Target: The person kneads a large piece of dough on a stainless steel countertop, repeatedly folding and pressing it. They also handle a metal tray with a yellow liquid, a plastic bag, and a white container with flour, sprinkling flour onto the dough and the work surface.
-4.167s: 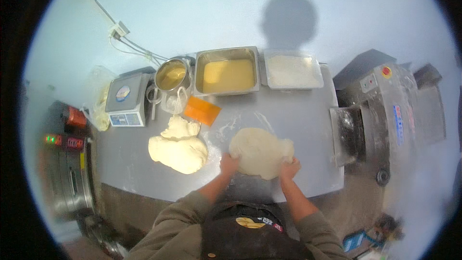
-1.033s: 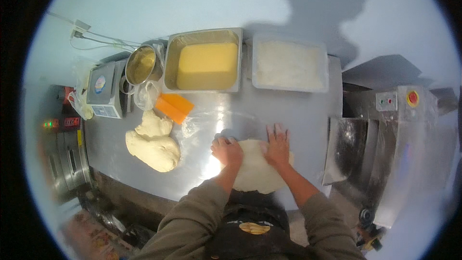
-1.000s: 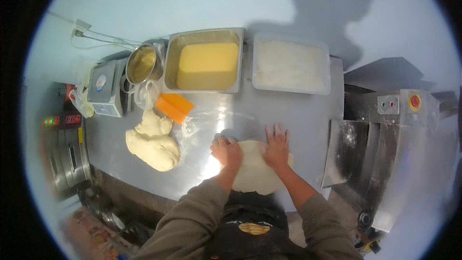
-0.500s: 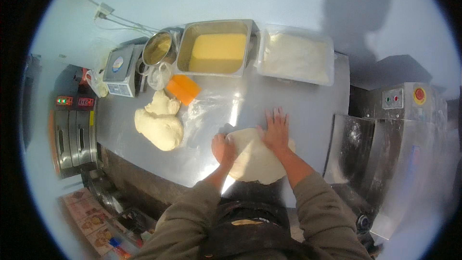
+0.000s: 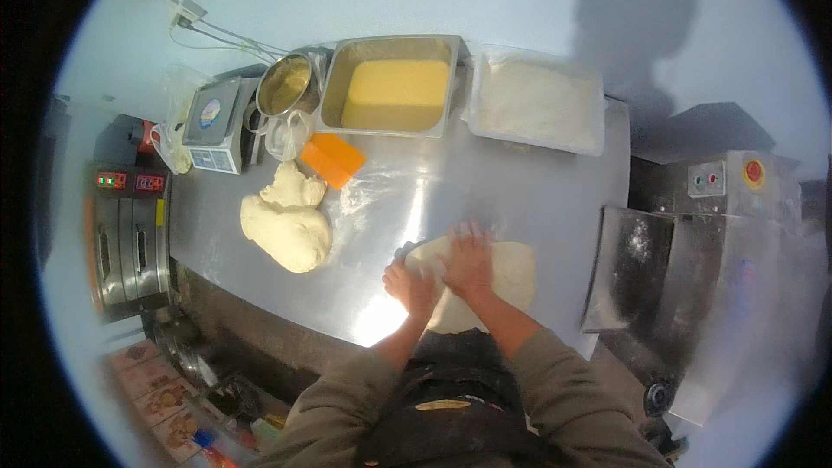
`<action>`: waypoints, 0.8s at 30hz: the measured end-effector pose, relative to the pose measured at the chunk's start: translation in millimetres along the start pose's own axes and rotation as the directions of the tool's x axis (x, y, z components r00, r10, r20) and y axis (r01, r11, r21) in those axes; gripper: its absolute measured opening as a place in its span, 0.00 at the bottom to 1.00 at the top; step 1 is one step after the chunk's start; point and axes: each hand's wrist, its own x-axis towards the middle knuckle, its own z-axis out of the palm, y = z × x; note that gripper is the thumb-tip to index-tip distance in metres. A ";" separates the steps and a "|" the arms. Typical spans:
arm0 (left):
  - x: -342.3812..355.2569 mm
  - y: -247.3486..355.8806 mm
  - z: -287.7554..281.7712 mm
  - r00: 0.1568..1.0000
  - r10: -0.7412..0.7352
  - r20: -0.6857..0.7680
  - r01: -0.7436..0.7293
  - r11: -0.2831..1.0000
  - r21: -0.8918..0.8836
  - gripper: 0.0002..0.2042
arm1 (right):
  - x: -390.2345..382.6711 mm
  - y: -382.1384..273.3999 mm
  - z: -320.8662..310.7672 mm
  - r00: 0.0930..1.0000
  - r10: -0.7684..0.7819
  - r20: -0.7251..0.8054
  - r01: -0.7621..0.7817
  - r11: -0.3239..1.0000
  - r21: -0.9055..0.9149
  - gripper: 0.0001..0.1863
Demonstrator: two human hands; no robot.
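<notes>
A pale, flattened piece of dough (image 5: pixel 514 273) lies at the near edge of the steel table, under both my hands. My left hand (image 5: pixel 412 288) is curled against its left side, fingers closed on the dough's edge. Flat on the middle of the dough rests my right hand (image 5: pixel 469 264), its fingers stretched out toward the far side. The hands are close together, thumbs nearly meeting. Farther left sits a larger lump of dough (image 5: pixel 288 230) with a smaller piece against its far end, and an orange scraper (image 5: pixel 333 160) lies just beyond.
Along the wall stand a scale (image 5: pixel 213 126), a metal pot (image 5: pixel 284 87), a steel pan of yellow liquid (image 5: pixel 326 121) and a white tub of flour-like powder (image 5: pixel 598 140). A steel machine (image 5: pixel 737 208) with buttons flanks the table (image 5: pixel 555 186) on the right.
My right hand has moved left, from the dough's right far edge to its middle, next to my left hand. The dough now extends farther right; my left hand has shifted slightly toward me.
</notes>
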 end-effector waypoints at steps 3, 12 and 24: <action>-11.0 24.0 6.8 0.979 -0.198 -0.053 0.199 0.980 0.007 0.26 | -4.6 3.6 -12.3 0.999 -0.044 0.013 0.041 0.991 0.129 0.38; -11.8 34.4 15.2 0.983 -0.183 -0.029 0.185 0.968 0.170 0.28 | -24.1 83.2 -38.6 0.999 -0.006 -0.041 0.008 0.999 0.042 0.42; -9.0 38.9 16.2 0.988 -0.156 -0.016 0.156 0.967 0.203 0.28 | -98.1 60.6 -20.4 0.996 0.061 -0.070 -0.051 0.990 0.133 0.49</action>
